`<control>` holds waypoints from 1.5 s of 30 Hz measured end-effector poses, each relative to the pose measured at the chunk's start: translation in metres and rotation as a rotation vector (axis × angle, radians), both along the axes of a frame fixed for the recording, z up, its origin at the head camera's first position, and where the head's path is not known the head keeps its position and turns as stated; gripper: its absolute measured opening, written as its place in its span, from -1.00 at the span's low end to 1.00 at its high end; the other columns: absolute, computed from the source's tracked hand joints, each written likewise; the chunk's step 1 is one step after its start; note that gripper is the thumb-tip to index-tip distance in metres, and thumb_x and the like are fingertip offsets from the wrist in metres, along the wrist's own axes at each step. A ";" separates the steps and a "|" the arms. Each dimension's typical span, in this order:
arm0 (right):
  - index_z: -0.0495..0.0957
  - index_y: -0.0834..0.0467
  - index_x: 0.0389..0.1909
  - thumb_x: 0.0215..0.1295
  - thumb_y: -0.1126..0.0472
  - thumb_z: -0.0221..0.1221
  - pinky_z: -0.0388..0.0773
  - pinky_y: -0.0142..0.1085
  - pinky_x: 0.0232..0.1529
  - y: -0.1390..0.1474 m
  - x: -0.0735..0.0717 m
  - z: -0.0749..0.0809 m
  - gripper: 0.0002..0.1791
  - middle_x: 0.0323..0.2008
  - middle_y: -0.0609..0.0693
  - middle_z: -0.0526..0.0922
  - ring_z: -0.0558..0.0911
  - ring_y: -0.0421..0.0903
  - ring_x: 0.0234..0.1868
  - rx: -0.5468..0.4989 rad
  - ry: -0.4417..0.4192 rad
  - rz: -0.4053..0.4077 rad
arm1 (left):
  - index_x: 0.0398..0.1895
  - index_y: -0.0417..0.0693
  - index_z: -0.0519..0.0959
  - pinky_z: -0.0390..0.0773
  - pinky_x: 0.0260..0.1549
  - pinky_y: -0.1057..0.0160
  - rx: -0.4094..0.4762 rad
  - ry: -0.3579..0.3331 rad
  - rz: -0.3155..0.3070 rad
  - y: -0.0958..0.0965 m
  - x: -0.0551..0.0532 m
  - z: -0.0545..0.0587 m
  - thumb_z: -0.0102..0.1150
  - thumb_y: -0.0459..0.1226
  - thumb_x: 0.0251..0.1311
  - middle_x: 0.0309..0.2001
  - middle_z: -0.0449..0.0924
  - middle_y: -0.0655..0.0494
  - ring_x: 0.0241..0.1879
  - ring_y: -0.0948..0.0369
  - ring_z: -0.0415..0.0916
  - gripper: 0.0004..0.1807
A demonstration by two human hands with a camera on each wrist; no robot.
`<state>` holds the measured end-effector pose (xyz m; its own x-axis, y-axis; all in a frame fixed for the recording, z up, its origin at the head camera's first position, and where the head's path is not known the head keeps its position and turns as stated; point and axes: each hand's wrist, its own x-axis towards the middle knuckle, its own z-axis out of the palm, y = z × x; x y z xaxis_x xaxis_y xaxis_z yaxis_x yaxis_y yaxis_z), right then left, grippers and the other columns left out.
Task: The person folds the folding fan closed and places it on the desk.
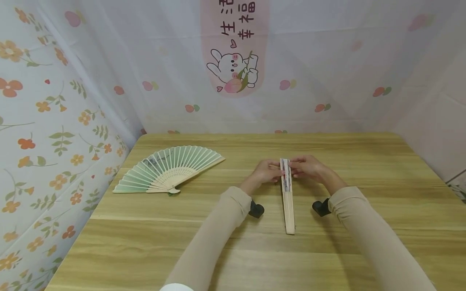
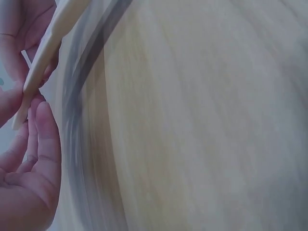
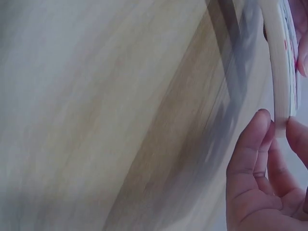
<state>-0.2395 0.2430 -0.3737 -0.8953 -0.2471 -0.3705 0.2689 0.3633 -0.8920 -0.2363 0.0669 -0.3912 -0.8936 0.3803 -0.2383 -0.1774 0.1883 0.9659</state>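
Note:
A folded hand fan (image 1: 287, 198) with pale ribs and a printed patch at its far end points toward me at the middle of the table. My left hand (image 1: 267, 171) pinches its far end from the left, thumb and fingers on either side of the fan (image 2: 41, 67) in the left wrist view. From the right, my right hand (image 1: 309, 167) pinches the same end; the right wrist view has thumb and fingertips about the edge of the fan (image 3: 280, 72). Farther left lies a spread green fan (image 1: 174, 169) with a cut-out pale rib section.
The wooden table (image 1: 145, 242) runs back to a white curtain (image 1: 309, 52) with a rabbit print. A flowered curtain (image 1: 47, 141) hangs along the left side. Dark camera mounts (image 1: 256, 209) sit at both wrists.

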 end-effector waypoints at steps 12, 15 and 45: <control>0.16 0.48 0.14 0.31 0.23 -0.03 0.51 -0.32 -0.15 0.009 0.001 -0.002 -0.50 -0.39 -0.08 0.55 0.53 -0.25 -0.34 0.059 -0.003 0.009 | -0.06 -0.34 0.44 0.56 -0.48 0.39 -0.022 -0.008 0.020 0.010 0.004 -0.004 0.20 -0.42 0.02 -0.31 0.60 -0.08 -0.47 0.25 0.50 -0.63; 0.14 0.49 0.15 0.31 0.25 -0.03 0.51 -0.32 -0.15 0.010 0.002 -0.005 -0.49 -0.39 -0.09 0.56 0.54 -0.26 -0.35 0.050 -0.009 0.007 | -0.03 -0.33 0.44 0.57 -0.46 0.37 -0.026 -0.005 0.011 0.010 0.004 -0.006 0.20 -0.40 0.03 -0.28 0.59 -0.08 -0.42 0.22 0.53 -0.61; 0.16 0.49 0.14 0.28 0.27 0.01 0.52 -0.43 -0.21 0.013 0.004 -0.013 -0.49 -0.34 -0.03 0.49 0.51 -0.27 -0.35 0.052 -0.016 -0.018 | -0.05 -0.27 0.44 0.57 -0.49 0.38 -0.100 0.056 0.043 0.012 0.008 -0.011 0.24 -0.42 -0.02 -0.38 0.56 -0.01 -0.44 0.20 0.54 -0.60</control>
<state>-0.2350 0.2558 -0.3868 -0.8935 -0.2107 -0.3967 0.2899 0.4042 -0.8675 -0.2285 0.0791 -0.4017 -0.9217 0.3178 -0.2224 -0.1336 0.2780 0.9512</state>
